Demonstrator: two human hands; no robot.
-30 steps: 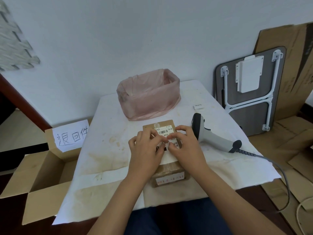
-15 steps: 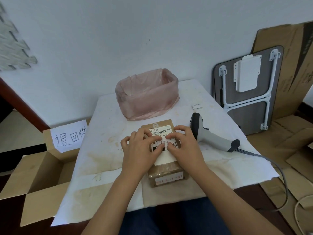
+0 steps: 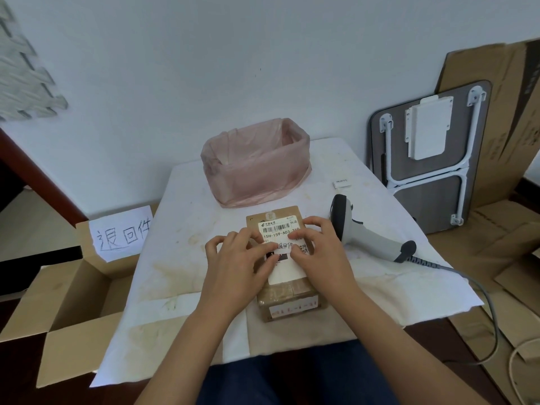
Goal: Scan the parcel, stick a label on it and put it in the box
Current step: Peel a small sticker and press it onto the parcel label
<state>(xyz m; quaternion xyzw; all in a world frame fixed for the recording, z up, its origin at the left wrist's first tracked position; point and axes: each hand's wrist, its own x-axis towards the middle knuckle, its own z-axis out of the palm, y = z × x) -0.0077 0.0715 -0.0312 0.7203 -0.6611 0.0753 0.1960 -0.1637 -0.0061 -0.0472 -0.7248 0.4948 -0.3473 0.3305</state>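
Head view. One parcel (image 3: 285, 296), centre of table (image 3: 181, 258); one handwritten label (image 3: 284, 246) on its top. Left hand (image 3: 236, 267) and right hand (image 3: 320, 252): fingertips spread, pressing the label flat. One scanner (image 3: 359, 232) lying right. One open box (image 3: 67, 299) left. One pink-lined bin (image 3: 257, 168) behind.

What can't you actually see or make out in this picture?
All in the head view:
- Parcel: the hands, left and right, cover much of its top and waybill.
- Handwritten label: fingers hide its ends.
- Pink-lined bin: its wall hides the inside.
- Floor box: cut off by the left edge.
- Small tag: print too small.
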